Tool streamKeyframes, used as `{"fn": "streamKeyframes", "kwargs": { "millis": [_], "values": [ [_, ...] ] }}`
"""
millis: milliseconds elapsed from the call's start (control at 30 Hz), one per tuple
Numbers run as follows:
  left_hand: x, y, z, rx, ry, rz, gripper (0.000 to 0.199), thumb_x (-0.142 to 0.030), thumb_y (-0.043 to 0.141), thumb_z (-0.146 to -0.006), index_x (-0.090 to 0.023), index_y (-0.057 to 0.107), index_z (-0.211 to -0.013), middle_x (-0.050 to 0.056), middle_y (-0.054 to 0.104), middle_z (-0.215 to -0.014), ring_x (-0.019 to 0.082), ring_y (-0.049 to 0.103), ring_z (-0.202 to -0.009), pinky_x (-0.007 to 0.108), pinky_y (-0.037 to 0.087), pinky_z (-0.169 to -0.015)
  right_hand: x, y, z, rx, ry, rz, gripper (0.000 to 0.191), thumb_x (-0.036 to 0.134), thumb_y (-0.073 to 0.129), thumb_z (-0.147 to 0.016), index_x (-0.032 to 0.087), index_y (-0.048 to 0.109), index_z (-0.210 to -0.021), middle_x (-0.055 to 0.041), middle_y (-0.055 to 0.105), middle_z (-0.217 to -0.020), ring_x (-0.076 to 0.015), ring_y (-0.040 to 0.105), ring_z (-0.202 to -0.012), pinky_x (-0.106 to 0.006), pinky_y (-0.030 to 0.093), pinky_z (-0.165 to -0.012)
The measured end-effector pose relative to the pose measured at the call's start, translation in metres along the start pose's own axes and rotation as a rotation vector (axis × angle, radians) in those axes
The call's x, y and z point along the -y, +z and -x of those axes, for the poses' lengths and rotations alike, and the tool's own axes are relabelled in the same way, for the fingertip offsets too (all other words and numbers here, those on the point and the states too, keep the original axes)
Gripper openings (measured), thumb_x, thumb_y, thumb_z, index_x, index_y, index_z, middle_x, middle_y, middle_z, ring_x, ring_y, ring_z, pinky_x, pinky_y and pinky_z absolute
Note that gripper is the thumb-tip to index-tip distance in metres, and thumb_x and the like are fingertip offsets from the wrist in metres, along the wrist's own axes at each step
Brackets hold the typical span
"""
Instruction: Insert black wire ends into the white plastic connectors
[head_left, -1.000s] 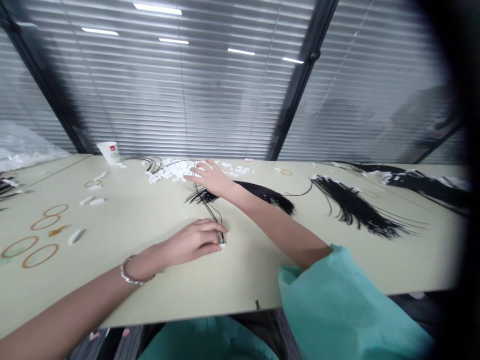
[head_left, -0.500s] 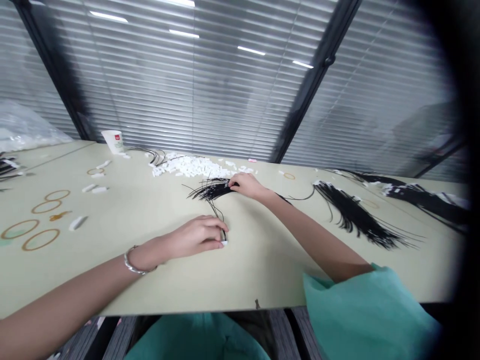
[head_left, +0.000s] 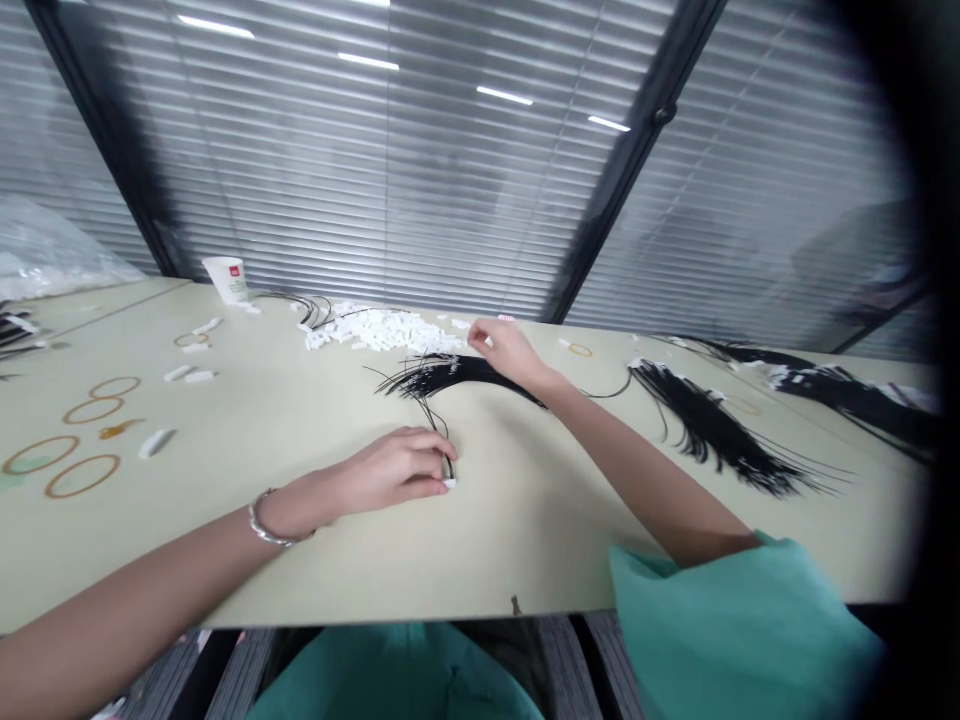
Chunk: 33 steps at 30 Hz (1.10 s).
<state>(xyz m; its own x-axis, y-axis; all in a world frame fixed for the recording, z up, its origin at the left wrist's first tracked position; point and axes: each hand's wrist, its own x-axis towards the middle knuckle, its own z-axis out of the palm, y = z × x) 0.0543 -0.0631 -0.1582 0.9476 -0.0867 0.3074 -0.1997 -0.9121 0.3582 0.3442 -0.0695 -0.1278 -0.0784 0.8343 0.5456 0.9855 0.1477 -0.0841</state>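
Observation:
My left hand (head_left: 397,468) rests on the table, its fingers closed on a thin black wire with a small white connector (head_left: 449,483) at its end. That wire curves back toward a bundle of black wires (head_left: 465,371) lying across the middle. Just above the bundle, beside a heap of small white pieces (head_left: 382,328), hovers my right hand (head_left: 504,348). Its thumb and fingertips are curled together, and whatever is between them is too small to make out.
A paper cup (head_left: 227,280) and a plastic bag (head_left: 52,250) stand at the back left. Rubber bands (head_left: 82,476) and loose white pieces (head_left: 156,443) lie at the left. More black wire bundles (head_left: 712,425) lie on the right, before the blinds.
My right hand has lifted off the black bundle and moved back and slightly right, toward the white heap. My left hand has stayed in place with the wire.

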Motion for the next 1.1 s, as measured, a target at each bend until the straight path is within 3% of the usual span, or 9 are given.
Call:
{"fn": "streamKeyframes", "kwargs": {
  "millis": [100,200,300,367,600,700,800,933,1100],
  "values": [
    [0.0,0.0,0.0,-0.004,0.012,-0.039,0.023,-0.036,0.045,-0.088,-0.018,0.061,-0.086,0.002,0.055,-0.112,0.01,0.054,-0.096,0.024,0.037,-0.091,0.018,-0.043,-0.008,-0.273,0.016,-0.155,0.018,0.017,0.045,-0.095,0.013,0.046,-0.113,-0.0024,0.052,-0.096,-0.0081,0.049,-0.087,-0.019,0.039,-0.082],
    [0.002,0.0,0.001,-0.036,0.019,-0.106,0.024,-0.035,0.045,-0.088,-0.019,0.062,-0.088,0.003,0.056,-0.112,0.011,0.053,-0.097,0.027,0.037,-0.092,0.046,-0.093,-0.01,-0.49,-0.034,-0.399,0.016,0.024,0.048,-0.095,0.016,0.048,-0.11,-0.0033,0.049,-0.099,-0.0103,0.049,-0.089,-0.023,0.042,-0.084],
    [0.004,0.0,0.001,-0.06,0.003,-0.145,0.024,-0.035,0.044,-0.088,-0.019,0.063,-0.09,0.003,0.056,-0.113,0.012,0.053,-0.097,0.029,0.037,-0.092,0.07,-0.13,-0.001,-0.619,-0.083,-0.658,0.013,0.028,0.046,-0.096,0.019,0.051,-0.105,-0.0036,0.049,-0.101,-0.0119,0.05,-0.093,-0.025,0.043,-0.086],
    [0.005,0.0,0.002,-0.071,-0.009,-0.146,0.024,-0.035,0.044,-0.088,-0.019,0.063,-0.089,0.003,0.056,-0.113,0.012,0.052,-0.098,0.029,0.037,-0.092,0.078,-0.138,0.011,-0.585,-0.055,-0.809,0.019,0.027,0.041,-0.097,0.022,0.049,-0.113,-0.0024,0.049,-0.107,-0.0119,0.05,-0.097,-0.027,0.042,-0.089],
    [0.003,0.001,0.001,-0.117,-0.028,-0.12,0.023,-0.032,0.046,-0.087,-0.017,0.063,-0.085,0.005,0.055,-0.11,0.013,0.051,-0.098,0.03,0.038,-0.091,0.073,-0.093,0.058,-0.164,0.236,-0.85,0.043,0.024,0.028,-0.099,0.03,0.02,-0.141,-0.005,0.022,-0.139,-0.0174,0.037,-0.121,-0.032,0.043,-0.091],
    [0.002,0.002,0.001,-0.115,-0.053,-0.136,0.023,-0.033,0.046,-0.087,-0.017,0.062,-0.082,0.004,0.054,-0.111,0.013,0.051,-0.097,0.03,0.038,-0.089,0.079,-0.068,0.074,-0.085,0.394,-1.161,0.036,0.035,0.038,-0.098,0.027,0.035,-0.133,-0.0057,0.032,-0.133,-0.0158,0.045,-0.112,-0.027,0.045,-0.087],
    [0.001,0.002,0.001,-0.101,-0.084,-0.185,0.021,-0.033,0.046,-0.087,-0.018,0.061,-0.082,0.002,0.054,-0.113,0.013,0.051,-0.099,0.03,0.038,-0.089,0.095,-0.049,0.087,-0.005,0.478,-1.391,0.031,0.044,0.049,-0.095,0.022,0.051,-0.117,-0.0054,0.05,-0.107,-0.0106,0.051,-0.087,-0.02,0.046,-0.076],
    [0.0,0.001,0.001,-0.108,-0.08,-0.252,0.022,-0.032,0.045,-0.087,-0.017,0.062,-0.082,0.003,0.054,-0.113,0.014,0.05,-0.101,0.03,0.038,-0.09,0.119,-0.028,0.102,0.097,0.436,-1.308,0.032,0.044,0.056,-0.091,0.013,0.062,-0.097,-0.0037,0.05,-0.078,-0.0075,0.045,-0.068,-0.016,0.041,-0.066],
    [-0.001,-0.001,0.001,-0.121,-0.048,-0.289,0.022,-0.03,0.046,-0.087,-0.017,0.063,-0.085,0.005,0.053,-0.113,0.015,0.049,-0.102,0.031,0.037,-0.092,0.133,-0.012,0.108,0.04,0.397,-1.155,0.035,0.045,0.058,-0.088,0.011,0.063,-0.09,-0.0044,0.054,-0.081,-0.0094,0.049,-0.071,-0.018,0.043,-0.068]
  ]
}}
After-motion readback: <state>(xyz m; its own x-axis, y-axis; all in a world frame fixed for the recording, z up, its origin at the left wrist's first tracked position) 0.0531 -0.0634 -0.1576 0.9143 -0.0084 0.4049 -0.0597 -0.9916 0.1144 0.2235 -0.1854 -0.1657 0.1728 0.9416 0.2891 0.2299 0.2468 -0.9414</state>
